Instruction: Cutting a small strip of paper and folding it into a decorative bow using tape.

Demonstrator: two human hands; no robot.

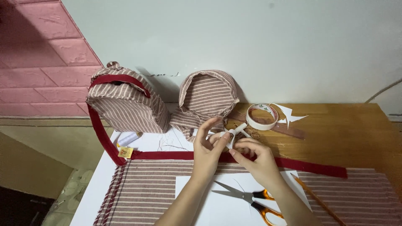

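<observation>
Striped fabric [251,190] is spread along the table's [351,125] near edge, crossed by a red strap [310,166]. Above it, a small white spool [234,133] is pinched between left hand [207,152] and right hand [255,161] fingertips. Thread could be tangled if the spool is dropped onto the scissors [247,196].

Small yellow label [125,152] with red marking — square, sewn at corner of dark red strap [104,138], left on worktop [347,129], below striped fabric bag [125,102]. No packages, signs or screens in view.
</observation>
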